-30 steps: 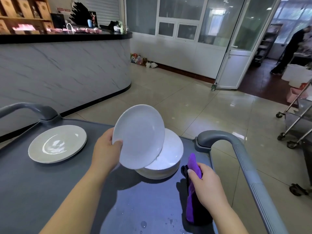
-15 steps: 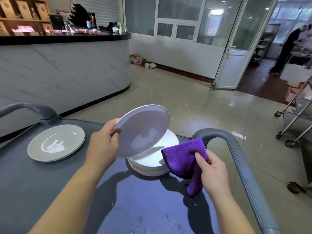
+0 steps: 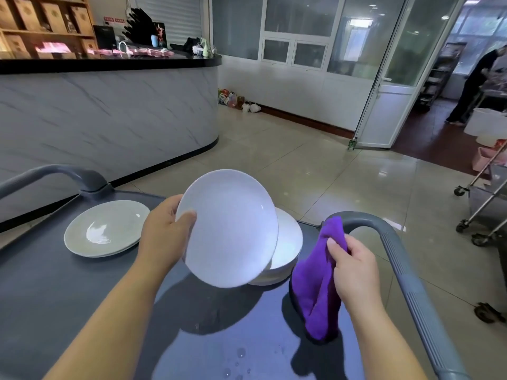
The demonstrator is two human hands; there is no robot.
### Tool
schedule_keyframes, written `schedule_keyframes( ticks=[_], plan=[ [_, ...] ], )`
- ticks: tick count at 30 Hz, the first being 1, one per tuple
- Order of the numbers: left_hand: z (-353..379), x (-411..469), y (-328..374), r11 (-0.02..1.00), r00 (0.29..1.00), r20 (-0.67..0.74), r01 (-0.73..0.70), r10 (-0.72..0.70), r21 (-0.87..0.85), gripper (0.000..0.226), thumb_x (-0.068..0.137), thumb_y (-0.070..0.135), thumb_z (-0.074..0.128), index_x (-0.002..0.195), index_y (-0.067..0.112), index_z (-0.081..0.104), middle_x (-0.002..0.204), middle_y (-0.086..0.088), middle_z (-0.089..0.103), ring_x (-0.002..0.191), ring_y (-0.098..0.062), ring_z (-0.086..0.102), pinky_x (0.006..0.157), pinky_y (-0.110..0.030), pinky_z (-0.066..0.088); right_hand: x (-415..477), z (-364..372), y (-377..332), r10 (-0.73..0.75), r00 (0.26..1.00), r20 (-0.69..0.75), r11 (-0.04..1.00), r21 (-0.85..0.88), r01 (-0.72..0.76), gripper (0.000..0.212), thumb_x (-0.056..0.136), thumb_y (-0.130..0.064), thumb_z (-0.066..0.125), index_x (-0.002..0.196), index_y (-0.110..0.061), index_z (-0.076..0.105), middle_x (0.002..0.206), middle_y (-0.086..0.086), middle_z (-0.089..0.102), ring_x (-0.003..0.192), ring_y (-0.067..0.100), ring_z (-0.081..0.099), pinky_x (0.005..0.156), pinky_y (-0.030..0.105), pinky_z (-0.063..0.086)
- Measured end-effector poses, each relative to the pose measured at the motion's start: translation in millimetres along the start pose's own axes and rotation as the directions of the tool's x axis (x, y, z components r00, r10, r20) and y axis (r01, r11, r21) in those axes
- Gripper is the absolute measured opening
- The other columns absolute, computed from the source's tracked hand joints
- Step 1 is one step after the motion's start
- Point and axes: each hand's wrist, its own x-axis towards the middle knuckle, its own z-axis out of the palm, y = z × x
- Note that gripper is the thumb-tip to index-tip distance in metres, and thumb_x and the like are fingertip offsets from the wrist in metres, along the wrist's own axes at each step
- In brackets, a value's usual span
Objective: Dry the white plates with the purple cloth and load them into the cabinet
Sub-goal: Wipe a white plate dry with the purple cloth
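Observation:
My left hand (image 3: 164, 234) grips the left rim of a white plate (image 3: 233, 237), thumb on its face, and holds it tilted up toward me above the cart. Behind and under it a stack of white plates (image 3: 288, 250) rests on the dark grey cart top (image 3: 55, 297). My right hand (image 3: 354, 270) pinches the purple cloth (image 3: 315, 292), which hangs down to the right of the stack, its lower end near the cart surface. No cabinet is in view.
A greyish plate stack (image 3: 105, 231) sits at the cart's left. Grey cart handles rise at the left (image 3: 68, 174) and right (image 3: 397, 256). Water drops (image 3: 238, 355) dot the near surface. A marble counter (image 3: 109, 119) stands ahead; metal trolleys (image 3: 482, 209) and a person (image 3: 474, 83) are at right.
My left hand turned the plate from face-down to facing me. The cloth, spread open and raised near the plate half a second ago, now hangs bunched from my right hand beside the stack.

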Motion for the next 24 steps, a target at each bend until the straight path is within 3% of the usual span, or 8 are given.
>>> schedule_keyframes(
  ticks=[5, 9, 12, 14, 16, 19, 22, 24],
  plan=[
    [-10, 0, -6, 0.974, 0.993, 0.034, 0.119, -0.115, -0.192, 0.031, 0.090, 0.006, 0.054, 0.088, 0.033, 0.069, 0.082, 0.008, 0.071, 0.075, -0.020, 0.066, 0.064, -0.031, 0.050, 10, 21, -27, -0.199, 0.979, -0.055, 0.979, -0.064, 0.195, 0.021, 0.097, -0.017, 0.050, 0.086, -0.030, 0.064, 0.089, -0.003, 0.065, 0.085, 0.013, 0.057, 0.076, 0.027, 0.044],
    [-15, 0, -7, 0.940, 0.978, 0.107, 0.202, -0.178, -0.275, 0.030, 0.091, 0.003, 0.054, 0.089, 0.028, 0.070, 0.073, 0.012, 0.073, 0.067, -0.014, 0.067, 0.063, -0.030, 0.050, 21, 49, -50, -0.298, 0.955, 0.004, 0.947, -0.122, 0.296, 0.021, 0.095, -0.018, 0.049, 0.081, -0.029, 0.061, 0.093, 0.002, 0.059, 0.084, 0.012, 0.052, 0.076, 0.028, 0.040],
    [-17, 0, -7, 0.913, 0.968, 0.156, 0.239, -0.197, -0.331, 0.029, 0.092, 0.000, 0.052, 0.089, 0.023, 0.070, 0.071, 0.008, 0.073, 0.063, -0.012, 0.067, 0.062, -0.029, 0.050, 18, 75, -58, -0.353, 0.900, 0.256, 0.885, -0.219, 0.410, 0.021, 0.094, -0.016, 0.054, 0.077, -0.025, 0.063, 0.089, 0.000, 0.055, 0.082, 0.007, 0.049, 0.071, 0.023, 0.036],
    [-21, 3, -8, 0.920, 0.969, 0.149, 0.236, -0.197, -0.314, 0.028, 0.092, 0.002, 0.053, 0.089, 0.024, 0.069, 0.071, 0.008, 0.072, 0.063, -0.012, 0.066, 0.060, -0.027, 0.050, 10, 89, -54, -0.301, 0.821, 0.484, 0.855, -0.244, 0.458, 0.015, 0.094, -0.025, 0.058, 0.097, -0.034, 0.070, 0.098, -0.012, 0.050, 0.092, 0.001, 0.049, 0.078, 0.018, 0.036],
    [-25, 5, -10, 0.928, 0.970, 0.146, 0.231, -0.195, -0.291, 0.028, 0.091, 0.003, 0.054, 0.087, 0.026, 0.070, 0.070, 0.009, 0.073, 0.063, -0.012, 0.067, 0.060, -0.028, 0.049, 8, 94, -45, -0.236, 0.788, 0.568, 0.854, -0.265, 0.447, 0.020, 0.095, -0.031, 0.057, 0.108, -0.029, 0.071, 0.105, -0.017, 0.048, 0.100, 0.002, 0.049, 0.084, 0.015, 0.037],
    [-30, 9, -13, 0.928, 0.964, 0.185, 0.239, -0.191, -0.284, 0.031, 0.091, 0.001, 0.054, 0.085, 0.027, 0.071, 0.072, 0.010, 0.073, 0.061, -0.008, 0.067, 0.061, -0.029, 0.049, 9, 101, -38, -0.310, 0.842, 0.441, 0.796, -0.364, 0.484, 0.020, 0.093, -0.027, 0.061, 0.111, -0.026, 0.070, 0.102, -0.014, 0.050, 0.089, 0.002, 0.051, 0.080, 0.014, 0.039],
    [-30, 13, -12, 0.922, 0.960, 0.223, 0.235, -0.170, -0.307, 0.031, 0.091, 0.000, 0.053, 0.088, 0.026, 0.070, 0.071, 0.011, 0.073, 0.059, -0.004, 0.067, 0.056, -0.024, 0.051, 12, 104, -34, -0.483, 0.834, 0.268, 0.602, -0.590, 0.539, 0.037, 0.086, -0.039, 0.068, 0.122, -0.033, 0.062, 0.109, -0.006, 0.048, 0.100, 0.019, 0.043, 0.087, 0.034, 0.042],
    [-29, 17, -10, 0.913, 0.963, 0.224, 0.219, -0.147, -0.343, 0.030, 0.092, 0.000, 0.052, 0.088, 0.024, 0.069, 0.068, 0.012, 0.072, 0.056, -0.002, 0.066, 0.049, -0.017, 0.050, 16, 103, -40, -0.368, 0.898, 0.241, 0.657, -0.616, 0.435, 0.056, 0.084, -0.051, 0.065, 0.136, -0.044, 0.045, 0.123, -0.004, 0.038, 0.114, 0.020, 0.035, 0.094, 0.034, 0.036]
  ],
)
